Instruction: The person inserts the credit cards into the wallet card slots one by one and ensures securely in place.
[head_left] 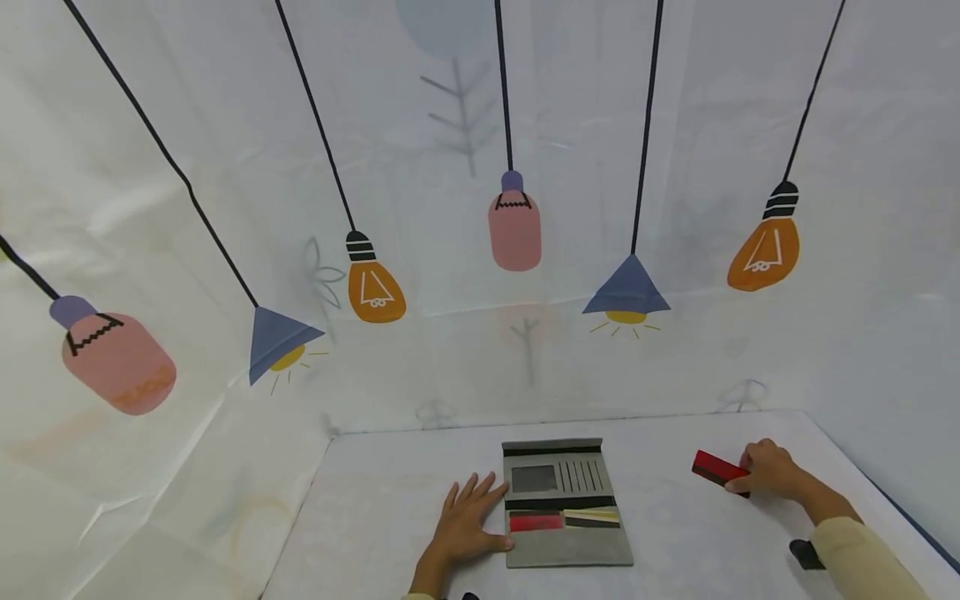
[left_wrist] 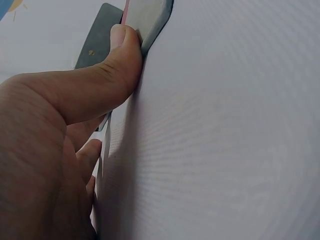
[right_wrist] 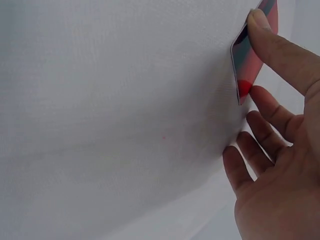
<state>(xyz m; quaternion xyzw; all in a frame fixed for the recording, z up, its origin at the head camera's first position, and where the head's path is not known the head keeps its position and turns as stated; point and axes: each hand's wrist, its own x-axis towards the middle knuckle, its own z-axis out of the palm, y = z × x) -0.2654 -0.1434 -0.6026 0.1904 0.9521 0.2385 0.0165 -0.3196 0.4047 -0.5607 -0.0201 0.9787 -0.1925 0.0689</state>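
Observation:
An opened grey wallet (head_left: 570,552) lies flat on the white table, with a clear window, black bands and slots inside. A red card (head_left: 536,522) and a cream-and-black card (head_left: 592,518) sit side by side in its lower half. My left hand (head_left: 463,527) rests at the wallet's left edge with fingers spread; its thumb (left_wrist: 117,42) presses on the wallet in the left wrist view. To the right, apart from the wallet, my right hand (head_left: 772,472) pinches another red card (head_left: 711,465) with a dark stripe, between thumb and fingers. The right wrist view shows this card (right_wrist: 244,65) tilted close above the table.
The white tabletop (head_left: 667,533) meets a white sheet wall (head_left: 450,358) at the back, printed with hanging lamps and bulbs. Another sheet wall (head_left: 112,483) stands along the left. A small black object (head_left: 806,554) shows beside the right sleeve.

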